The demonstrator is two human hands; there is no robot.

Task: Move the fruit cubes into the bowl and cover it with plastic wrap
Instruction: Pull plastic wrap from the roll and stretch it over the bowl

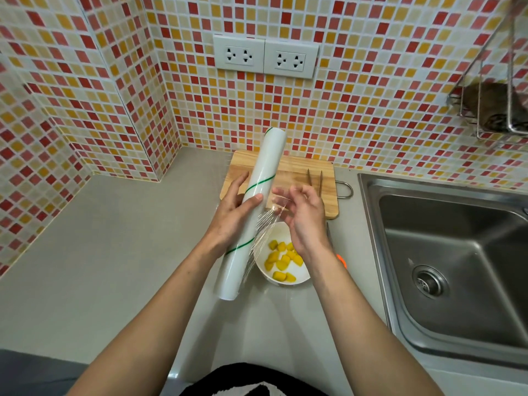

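Observation:
A white bowl [297,278] sits on the grey counter and holds several yellow fruit cubes [281,260]. Above it I hold a long white roll of plastic wrap [261,192] with thin green stripes, tilted from near left to far right. My left hand [233,217] grips the roll around its middle. My right hand [304,215] pinches the loose clear film [267,221] that stretches off the roll, crinkled, over the bowl's left part. Behind the hands lies a wooden cutting board [294,167].
A pair of metal tongs [315,178] lies on the board, and a wire handle [345,190] sticks out from its right edge. A steel sink [445,261] lies to the right. Something orange [341,260] shows under my right wrist. A wire rack [491,110] hangs at upper right.

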